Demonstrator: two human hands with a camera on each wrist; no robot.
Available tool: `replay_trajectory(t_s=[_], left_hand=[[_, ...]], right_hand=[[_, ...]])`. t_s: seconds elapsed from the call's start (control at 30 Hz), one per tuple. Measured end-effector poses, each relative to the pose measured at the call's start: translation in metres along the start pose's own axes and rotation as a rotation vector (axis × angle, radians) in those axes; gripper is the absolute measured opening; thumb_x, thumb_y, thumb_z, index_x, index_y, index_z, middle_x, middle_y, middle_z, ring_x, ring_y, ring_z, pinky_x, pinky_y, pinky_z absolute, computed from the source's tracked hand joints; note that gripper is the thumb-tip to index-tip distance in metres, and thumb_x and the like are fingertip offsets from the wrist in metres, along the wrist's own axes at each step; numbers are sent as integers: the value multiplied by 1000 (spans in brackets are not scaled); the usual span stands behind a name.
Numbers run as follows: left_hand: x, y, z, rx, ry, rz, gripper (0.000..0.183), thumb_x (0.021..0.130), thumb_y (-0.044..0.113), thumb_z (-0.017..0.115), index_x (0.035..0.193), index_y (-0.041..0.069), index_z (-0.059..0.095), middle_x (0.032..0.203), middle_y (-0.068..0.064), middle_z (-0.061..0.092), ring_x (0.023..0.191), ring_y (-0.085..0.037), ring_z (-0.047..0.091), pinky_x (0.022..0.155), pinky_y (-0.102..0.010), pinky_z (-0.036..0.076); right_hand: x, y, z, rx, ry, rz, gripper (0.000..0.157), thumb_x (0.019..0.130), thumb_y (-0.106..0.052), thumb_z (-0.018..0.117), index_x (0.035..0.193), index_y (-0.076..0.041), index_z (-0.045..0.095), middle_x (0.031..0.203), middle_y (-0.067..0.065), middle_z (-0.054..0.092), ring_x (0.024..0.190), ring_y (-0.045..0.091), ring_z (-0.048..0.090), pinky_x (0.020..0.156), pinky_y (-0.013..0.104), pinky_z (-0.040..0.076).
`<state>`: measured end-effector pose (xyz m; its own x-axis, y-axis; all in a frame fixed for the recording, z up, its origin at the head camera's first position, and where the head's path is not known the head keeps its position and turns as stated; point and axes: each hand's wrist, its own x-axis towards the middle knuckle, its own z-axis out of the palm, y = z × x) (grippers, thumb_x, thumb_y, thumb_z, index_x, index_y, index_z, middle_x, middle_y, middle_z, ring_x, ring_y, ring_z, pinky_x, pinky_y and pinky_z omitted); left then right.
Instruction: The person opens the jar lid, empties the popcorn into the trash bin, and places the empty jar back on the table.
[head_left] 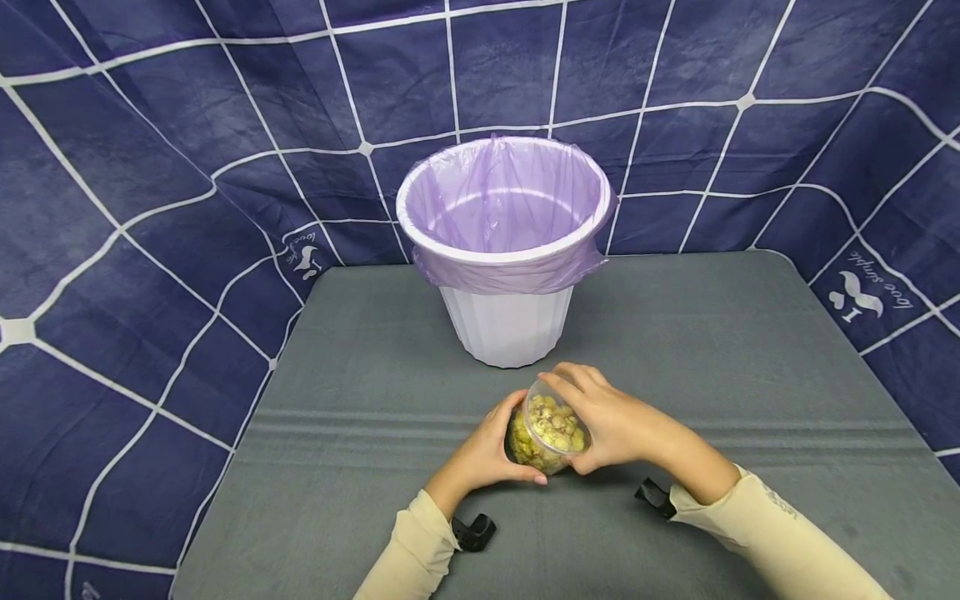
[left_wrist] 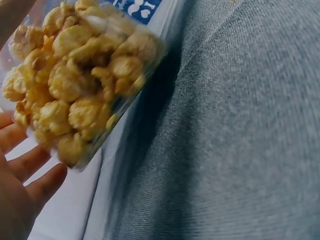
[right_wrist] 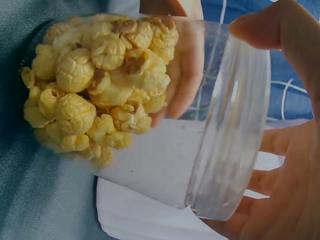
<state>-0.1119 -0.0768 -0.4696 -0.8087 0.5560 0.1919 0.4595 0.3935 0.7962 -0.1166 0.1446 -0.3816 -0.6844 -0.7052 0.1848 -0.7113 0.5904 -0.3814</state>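
Observation:
A clear plastic jar [head_left: 531, 454] partly filled with yellow caramel-coated popcorn [right_wrist: 100, 85] is between the two hands, low over the grey table, its lidded end tilted up. The left hand [head_left: 483, 450] curves round the jar's body from the left, thumb at the near side. In the left wrist view several fingers [left_wrist: 35, 172] are spread beside the popcorn-filled base. The right hand [head_left: 611, 417] grips the ridged clear lid [right_wrist: 230, 125] at the jar's upper end, thumb on one side and fingers on the other. The lid appears to be on the jar.
Behind the hands stands a white bin [head_left: 506, 321] lined with a purple bag [head_left: 491, 212]. The grey tabletop [head_left: 322, 467] spreads around it. Blue cloth with white grid lines [head_left: 225, 100] hangs along the back and both sides. Black wrist mounts [head_left: 474, 532] sit by the sleeves.

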Motion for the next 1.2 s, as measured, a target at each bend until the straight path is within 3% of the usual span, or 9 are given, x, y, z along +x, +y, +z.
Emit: replay_trajectory(t_s=[0.2, 0.4, 0.63, 0.97, 1.2], left_hand=[[3, 3, -1, 77, 67, 57, 115, 52, 45, 84, 142, 14, 18, 139, 0, 30, 126, -17, 28, 99, -43, 28], [4, 9, -2, 221, 147, 120, 120, 48, 51, 83, 142, 11, 19, 139, -3, 32, 126, -20, 28, 99, -41, 30], [7, 15, -4, 365, 217, 155, 119, 47, 56, 81, 140, 8, 23, 136, -4, 35, 124, -20, 32, 98, -41, 29], [7, 14, -8, 394, 225, 209, 108, 50, 49, 82, 136, 9, 31, 131, -5, 42, 118, -21, 38, 95, -41, 33], [6, 15, -15, 408, 211, 189, 103, 48, 49, 82, 133, 10, 38, 130, -2, 44, 116, -19, 39, 94, -39, 33]], right_hand=[[-1, 2, 0, 14, 55, -5, 102, 49, -30, 76, 137, -7, 29, 127, 16, 32, 114, 31, 35, 81, 42, 45], [-3, 1, -2, 40, 90, 6, 107, 51, -33, 77, 141, -14, 22, 127, 14, 32, 112, 28, 35, 80, 41, 45], [-5, -2, -3, 63, 128, 22, 109, 51, -32, 78, 142, -13, 21, 125, 14, 32, 113, 27, 35, 83, 42, 44], [-7, -2, 4, 81, 155, 24, 102, 48, -32, 79, 135, -8, 31, 123, 13, 32, 110, 28, 35, 81, 43, 44], [-9, -2, 10, 50, 163, -1, 103, 50, -35, 79, 135, -8, 29, 124, 14, 31, 111, 29, 36, 79, 42, 46]])
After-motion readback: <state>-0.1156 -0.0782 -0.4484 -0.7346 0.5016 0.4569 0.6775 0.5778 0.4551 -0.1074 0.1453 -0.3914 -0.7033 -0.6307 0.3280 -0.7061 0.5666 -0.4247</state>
